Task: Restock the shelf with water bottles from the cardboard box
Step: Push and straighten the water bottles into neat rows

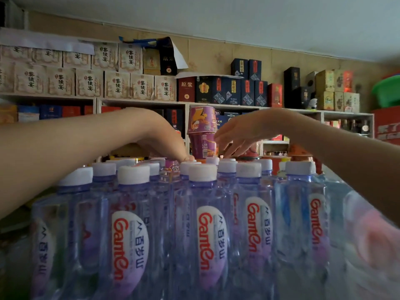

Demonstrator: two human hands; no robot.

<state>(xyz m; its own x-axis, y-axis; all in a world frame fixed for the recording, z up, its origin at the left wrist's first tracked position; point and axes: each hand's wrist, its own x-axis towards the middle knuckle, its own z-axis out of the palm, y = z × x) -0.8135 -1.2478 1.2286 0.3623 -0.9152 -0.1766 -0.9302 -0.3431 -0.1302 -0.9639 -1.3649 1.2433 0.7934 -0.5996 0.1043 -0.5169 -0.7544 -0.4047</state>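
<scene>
Several clear water bottles point(211, 230) with white caps and purple-white Ganten labels stand packed in rows right in front of me, filling the lower half of the head view. My left hand point(164, 141) reaches over them, its fingertips pressing down on the cap of a back-row bottle point(188, 164). My right hand point(240, 135) hovers above the back row with fingers spread and holds nothing. The cardboard box is not in view.
Two stacked purple noodle cups point(202, 132) stand just behind the bottles between my hands. Orange and red tubs point(279, 159) sit to the right. White wall shelves point(140, 101) carry beige and dark liquor boxes. A green basin point(387, 89) sits at far right.
</scene>
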